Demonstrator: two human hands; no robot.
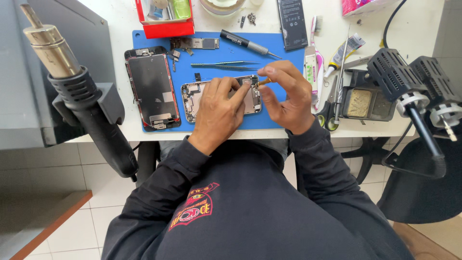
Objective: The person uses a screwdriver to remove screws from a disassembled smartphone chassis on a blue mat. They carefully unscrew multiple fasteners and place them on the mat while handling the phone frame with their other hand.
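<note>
The open phone [219, 98] lies flat on the blue mat [284, 120], its back shell facing up with its inside parts showing (a lot of it is hidden). A thin tool [263, 82] with a gold tip points at its top right corner.

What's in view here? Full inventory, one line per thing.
blue rubber work mat: 1, blue, on white table
opened phone chassis: 1, silver, mat centre, under left hand
detached phone screen: 1, black, mat left
metal tweezers: 1, silver-green, mat top
black precision screwdriver: 1, black, mat top
black phone battery: 1, black, above mat
red parts tray: 1, red, table top
hot-air gun: 1, black and brass, left holder
scissors: 1, black and yellow-green handles, right of mat
left hand: on chassis
right hand: pinching small brass-coloured tool
</note>
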